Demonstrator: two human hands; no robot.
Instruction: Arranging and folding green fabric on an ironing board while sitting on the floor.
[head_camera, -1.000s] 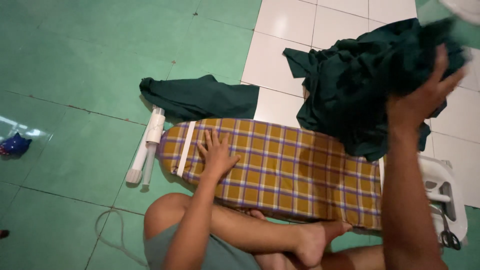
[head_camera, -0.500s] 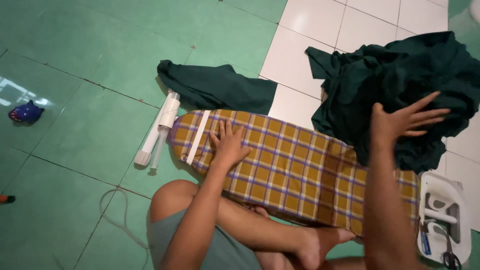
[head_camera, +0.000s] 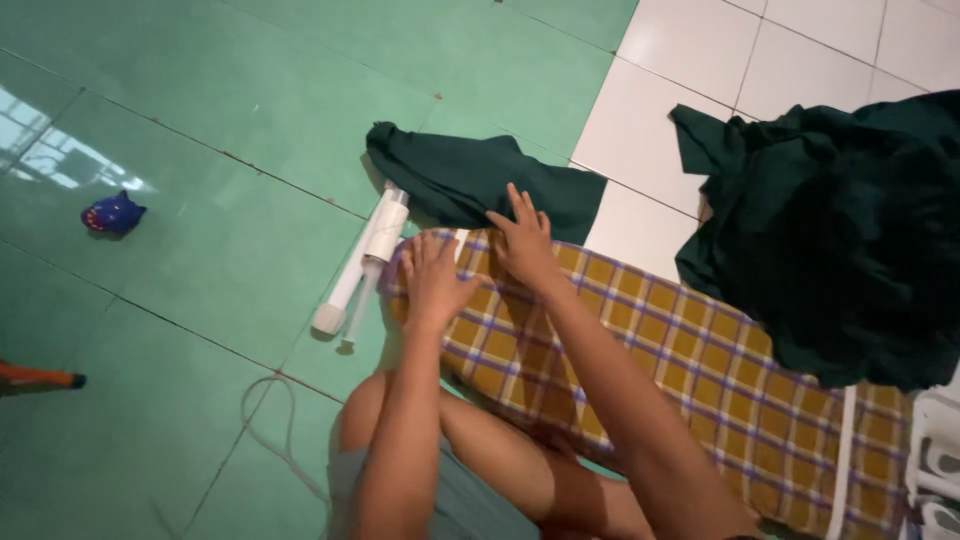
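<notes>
Plaid-covered ironing board (head_camera: 650, 370), yellow and purple check, laid low across green floor tiles (head_camera: 200, 130), running from far left to near right. Left hand (head_camera: 435, 280) flat on far-left end of board, palm down, fingers spread, gripping nothing. Right hand (head_camera: 522, 240) just beside it to the right, also flat and empty, fingers spread, fingertips at board edge near folded dark green cloth (head_camera: 480, 180). Folded cloth on floor just beyond board, touching white tube-shaped leg (head_camera: 365, 265). Heaped dark green garment (head_camera: 840, 240) at right, overlapping far-right part of board and white tiles (head_camera: 680, 110). Small blue object (head_camera: 113, 213) well apart at far left. White cord (head_camera: 270, 420) looped on near floor beside bent knee (head_camera: 365, 425).
</notes>
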